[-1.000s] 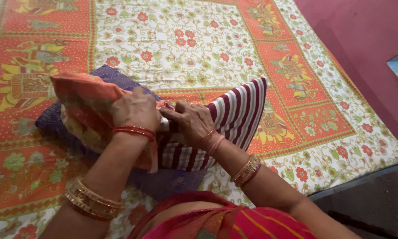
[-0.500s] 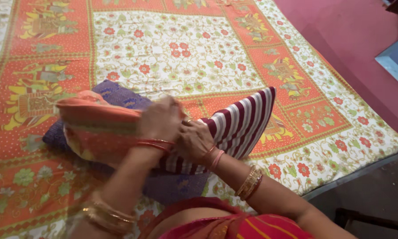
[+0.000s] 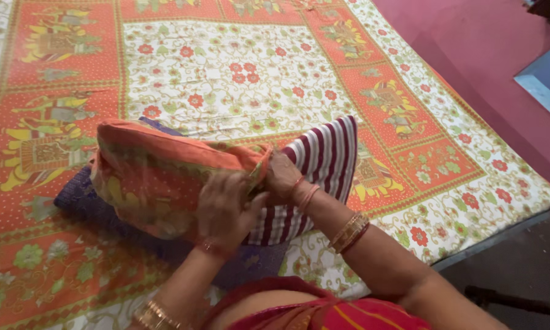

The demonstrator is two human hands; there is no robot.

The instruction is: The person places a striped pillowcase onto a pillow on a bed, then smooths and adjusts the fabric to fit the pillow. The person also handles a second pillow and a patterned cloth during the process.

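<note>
A printed bedsheet covers the bed, its cream centre strewn with red flowers and green vines, framed by a broad orange border showing yellow elephants and carriages. A second, outer cream band of flowers runs along the near edge. A purple cloth with small woven motifs lies flat on the sheet at the near left. Beyond the bed's right side spreads a dark red floor, with a pale blue panel at the far right edge. The bed's grey edge shows below the sheet.
</note>
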